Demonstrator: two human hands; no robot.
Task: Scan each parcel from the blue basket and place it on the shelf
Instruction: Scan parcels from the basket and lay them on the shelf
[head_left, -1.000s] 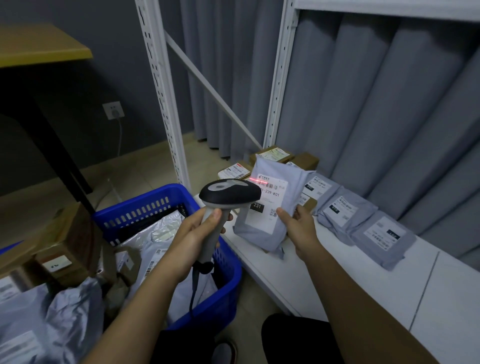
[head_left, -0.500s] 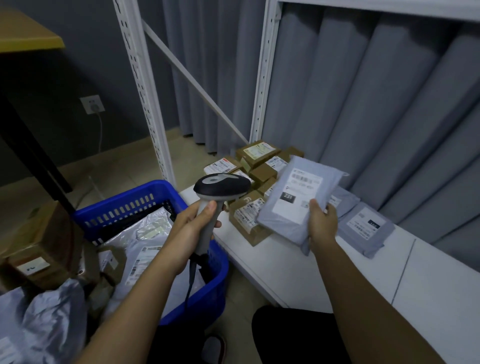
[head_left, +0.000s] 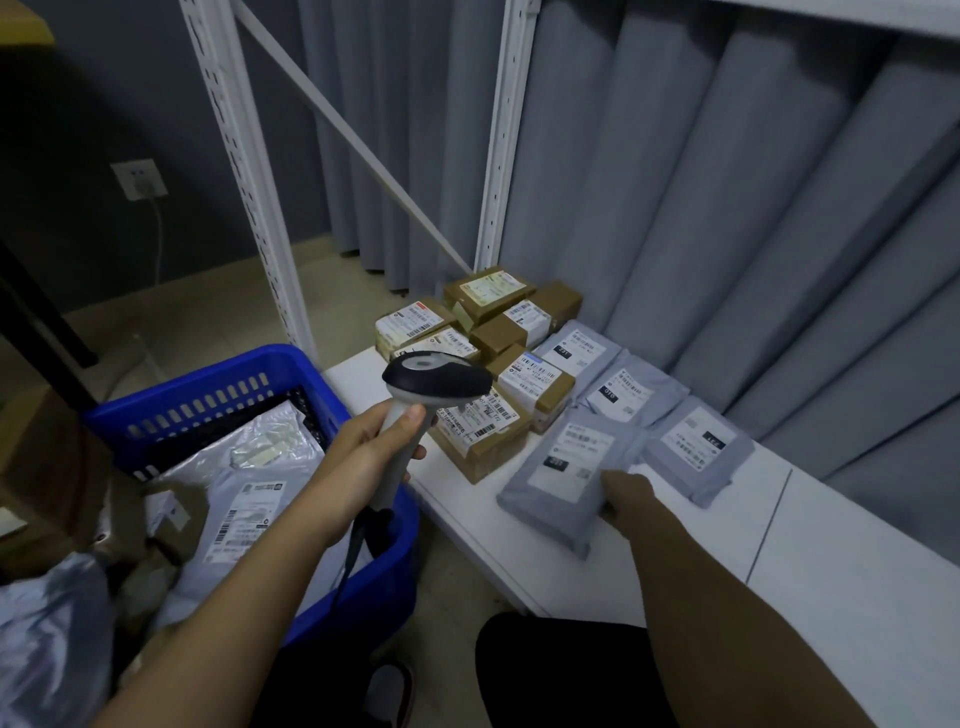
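Observation:
My left hand (head_left: 358, 462) grips the handle of a barcode scanner (head_left: 434, 378), held above the blue basket (head_left: 208, 395). My right hand (head_left: 626, 496) holds the near right edge of a grey parcel bag (head_left: 563, 478) that lies flat on the white shelf (head_left: 701, 551), label up. The basket holds silver and white parcel bags (head_left: 244, 499). On the shelf, several brown boxes (head_left: 493, 332) are stacked at the back left, and three more grey bags (head_left: 631, 392) lie beside them.
White shelf uprights (head_left: 239, 171) and a diagonal brace rise behind the basket. Grey curtains (head_left: 727, 208) hang behind the shelf. Cardboard boxes and a silver bag (head_left: 47, 639) sit at the left. A wall socket with a cable (head_left: 139, 179) is on the dark wall.
My right hand has carried the grey bag from in front of the scanner down onto the shelf, in front of the other grey bags. The scanner's red beam is gone.

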